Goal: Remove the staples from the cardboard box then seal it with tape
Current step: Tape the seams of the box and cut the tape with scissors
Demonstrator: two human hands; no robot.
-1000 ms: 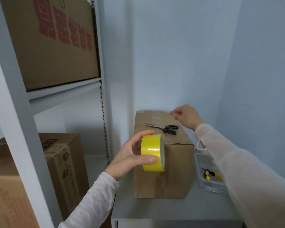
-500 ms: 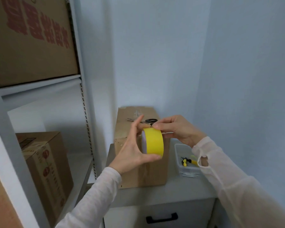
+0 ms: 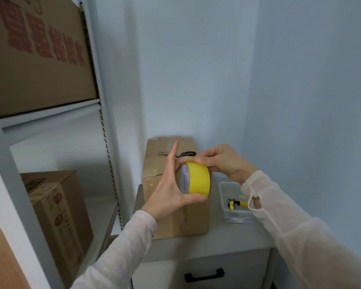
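Pale blue walls met in a corner. A grey desk lay below both hands.

Hands: the left hand held a roll of yellow tape on edge, with the thumb under it and the fingers straight up along its open side. The right hand had its fingers curled and pinched the roll's top edge. Whether a free end was lifted could not be told.

Layout:
- The roll was in the air, just in front of a brown cardboard box that stood on the desk behind both hands.
- Black-handled scissors lay on the box top, just beyond the fingertips.
- A clear plastic tray sat below the right wrist. It held a yellow-handled tool and loose metal bits, probably pulled staples.

Progress (judgement): staple removal looked finished. No yellow tape showed on the box, so sealing had not begun. Finding the tape end, laying a strip over the top seam and cutting it were left.

Change from one second before: the right hand had been at the far end of the box top, well apart from the roll, and now touched it. The left hand's hold was unchanged.
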